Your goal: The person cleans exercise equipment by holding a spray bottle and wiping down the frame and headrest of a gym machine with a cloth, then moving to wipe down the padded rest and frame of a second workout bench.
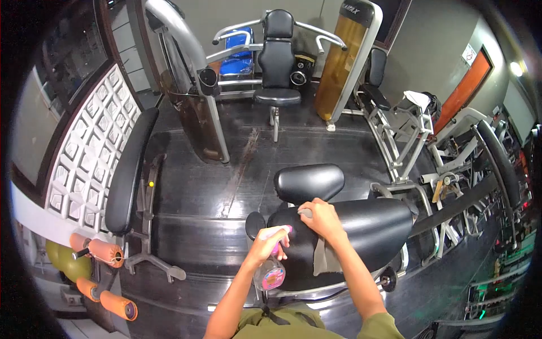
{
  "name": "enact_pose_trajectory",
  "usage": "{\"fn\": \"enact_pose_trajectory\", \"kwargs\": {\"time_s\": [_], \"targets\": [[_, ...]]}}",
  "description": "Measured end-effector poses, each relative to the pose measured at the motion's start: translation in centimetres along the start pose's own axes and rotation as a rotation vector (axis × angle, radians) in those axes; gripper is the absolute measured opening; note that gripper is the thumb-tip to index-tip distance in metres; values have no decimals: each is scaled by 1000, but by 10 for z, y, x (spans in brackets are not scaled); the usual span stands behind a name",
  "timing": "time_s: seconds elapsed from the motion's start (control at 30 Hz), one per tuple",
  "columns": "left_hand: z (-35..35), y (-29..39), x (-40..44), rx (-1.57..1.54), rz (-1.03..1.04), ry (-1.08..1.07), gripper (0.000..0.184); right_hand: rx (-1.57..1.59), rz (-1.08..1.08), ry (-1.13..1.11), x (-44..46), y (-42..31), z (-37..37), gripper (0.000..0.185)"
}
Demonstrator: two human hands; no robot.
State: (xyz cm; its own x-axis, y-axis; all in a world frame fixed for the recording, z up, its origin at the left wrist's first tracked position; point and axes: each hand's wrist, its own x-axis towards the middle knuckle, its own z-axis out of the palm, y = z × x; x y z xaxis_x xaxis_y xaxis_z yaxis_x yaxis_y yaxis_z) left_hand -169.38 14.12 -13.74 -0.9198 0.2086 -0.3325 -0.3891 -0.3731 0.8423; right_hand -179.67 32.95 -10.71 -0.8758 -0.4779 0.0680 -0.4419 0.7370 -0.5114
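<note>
My left hand is wrapped round the neck of a clear spray bottle with a pink and white nozzle and a pink label. The bottle is upright at the left end of a black padded bench. Over that bench, my right hand grips a grey-beige cloth, which hangs down below the palm across the black padding. A smaller black pad lies just beyond my right hand.
A seated press machine stands ahead against the wall. To the left is another long black bench with orange foam rollers and a green ball. Metal gym machines line the right side.
</note>
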Motion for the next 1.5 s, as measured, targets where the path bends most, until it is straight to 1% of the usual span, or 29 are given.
{"fn": "enact_pose_trajectory", "kwargs": {"time_s": [0.1, 0.17, 0.2, 0.23, 0.27, 0.3, 0.33, 0.43, 0.53, 0.63, 0.67, 0.73, 0.77, 0.87, 0.9, 0.93, 1.0, 1.1, 1.2, 1.23, 1.33, 1.4, 1.47, 1.5], "targets": [[-1, 7, 5, 16, -15, 19, 33, 106, -124, -94, 8, -10, 5, 18], [-5, 11, 9, 31, -22, 43, 34, 116, -128, -174, 12, -3, -10, 20], [-4, 13, 9, 89, -29, 55, 34, 121, -131, -215, 14, 4, -17, 20], [-2, 16, 9, 147, -35, 68, 35, 109, -63, -230, 20, 20, -15, 23], [-1, 18, 10, 205, -40, 81, 37, 79, -1, -192, 23, 30, -16, 22], [-2, 16, 11, 252, -1, 52, 38, 36, 75, -192, 29, 35, -14, 22], [-2, 17, 12, 263, -11, 57, 38, -8, 151, -189, 35, 38, -13, 21], [-1, 21, 13, 293, -35, 58, 38, -92, 53, -189, 49, 36, 9, 22], [-1, 24, 15, 297, -33, 47, 39, 24, 2, -234, 54, 21, 18, 24], [-3, 24, 15, 280, -38, 53, 42, 185, 81, -370, 52, 25, -9, 26], [-2, 25, 14, 281, -35, 52, 42, 111, 121, -373, 52, 32, -16, 28], [-2, 25, 14, 291, -23, 47, 41, -65, 259, -370, 57, 51, -17, 29], [-2, 25, 14, 301, -14, 41, 41, -82, 273, -355, 59, 59, -16, 27], [0, 25, 15, 309, -15, 34, 39, -143, 112, -281, 51, 35, -10, 21], [0, 25, 14, 307, -22, 36, 39, -53, 60, -226, 43, 24, -6, 18], [0, 23, 13, 295, -19, 41, 38, 11, -50, -185, 34, 20, 1, 17], [-1, 21, 13, 277, -7, 51, 37, 42, -156, -183, 14, 3, -1, 17], [1, 20, 12, 278, 9, 59, 37, -16, -97, -81, -13, -3, -16, 16], [1, 20, 12, 304, 18, 53, 37, -127, 65, 56, -20, 12, -22, 17], [0, 18, 12, 306, 24, 53, 37, -164, 79, 93, -21, 10, -20, 18], [0, 16, 13, 315, 40, 45, 36, -193, -2, 33, -30, -10, -3, 22], [0, 17, 11, 322, 44, 35, 36, -119, -75, -1, -46, -27, 2, 25], [1, 15, 7, 313, 33, 22, 35, -54, -73, -23, -61, -26, 0, 24], [1, 14, 6, 307, 29, 16, 35, -54, -26, -5, -65, -23, -6, 24]]}}
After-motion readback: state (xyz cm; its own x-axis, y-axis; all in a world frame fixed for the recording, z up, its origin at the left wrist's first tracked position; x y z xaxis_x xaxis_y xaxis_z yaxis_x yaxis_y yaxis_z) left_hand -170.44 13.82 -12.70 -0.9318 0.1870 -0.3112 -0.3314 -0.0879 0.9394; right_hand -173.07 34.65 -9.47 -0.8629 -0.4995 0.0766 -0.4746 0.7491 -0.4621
